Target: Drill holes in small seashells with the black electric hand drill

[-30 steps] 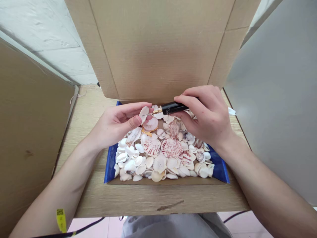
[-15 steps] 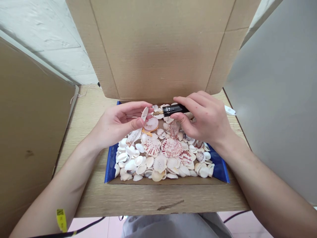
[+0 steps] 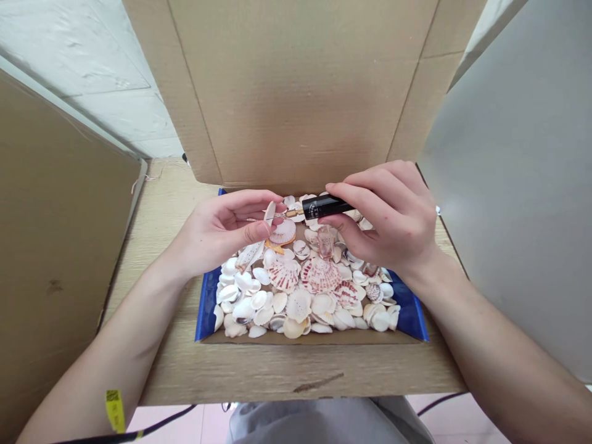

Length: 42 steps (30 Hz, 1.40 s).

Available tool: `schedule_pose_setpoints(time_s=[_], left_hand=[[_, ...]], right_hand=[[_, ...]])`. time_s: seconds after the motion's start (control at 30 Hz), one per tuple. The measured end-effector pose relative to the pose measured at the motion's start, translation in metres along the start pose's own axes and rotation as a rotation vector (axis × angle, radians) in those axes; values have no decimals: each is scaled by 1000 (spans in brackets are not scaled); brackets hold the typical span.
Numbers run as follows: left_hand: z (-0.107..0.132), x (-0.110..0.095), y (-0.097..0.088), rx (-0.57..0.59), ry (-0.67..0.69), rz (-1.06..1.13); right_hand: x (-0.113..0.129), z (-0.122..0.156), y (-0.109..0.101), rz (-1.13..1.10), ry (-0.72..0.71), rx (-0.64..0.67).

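My left hand (image 3: 222, 229) pinches a small pale shell (image 3: 269, 213) on edge between thumb and fingers, above the far left of the shell pile. My right hand (image 3: 386, 216) grips a black pen-like hand drill (image 3: 324, 206) with a gold collar. Its thin bit points left and meets the held shell. Below both hands a shallow cardboard tray with blue ends (image 3: 206, 305) holds several white, cream and red-striped shells (image 3: 319, 274).
The tray lies in an open cardboard box whose lid (image 3: 296, 86) stands upright behind it, on a light wooden tabletop (image 3: 259, 370). A brown board (image 3: 55, 246) flanks the left, a grey panel (image 3: 518, 185) the right. A dark cable (image 3: 161, 422) hangs below the front edge.
The right hand has shifted and rotated slightly on the drill, fingers higher now. The bit stays against the shell, which the left hand keeps still.
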<state>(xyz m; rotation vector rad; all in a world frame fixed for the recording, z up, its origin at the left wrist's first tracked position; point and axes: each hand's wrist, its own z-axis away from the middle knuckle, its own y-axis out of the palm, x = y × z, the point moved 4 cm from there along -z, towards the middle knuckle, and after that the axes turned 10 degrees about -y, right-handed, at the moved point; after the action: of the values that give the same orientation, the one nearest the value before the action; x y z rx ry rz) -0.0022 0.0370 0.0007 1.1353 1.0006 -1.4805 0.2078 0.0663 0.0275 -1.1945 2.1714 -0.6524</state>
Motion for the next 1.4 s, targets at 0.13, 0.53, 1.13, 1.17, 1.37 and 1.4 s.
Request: schedule_pose_setpoints(time_s=[0.13,0.53,1.13,1.17,1.37,1.4], left_hand=[[0,-1,0,-10,14,-13],[1,-2,5,6,-58,-17],[0,-1,2,94,2,3],[0,-1,2,91,11,-1],[-1,-1,4,116,52,24],[0,-1,4,117,68,29]], right_hand=[[-1,0,0,-6,2,-4],[5,3,11,-110,64,223],[0,-1,6,-55,53,113],[0,-1,6,-60,39,101],[5,1,10,-84,-21,165],[6,1,10,-81,-18,179]])
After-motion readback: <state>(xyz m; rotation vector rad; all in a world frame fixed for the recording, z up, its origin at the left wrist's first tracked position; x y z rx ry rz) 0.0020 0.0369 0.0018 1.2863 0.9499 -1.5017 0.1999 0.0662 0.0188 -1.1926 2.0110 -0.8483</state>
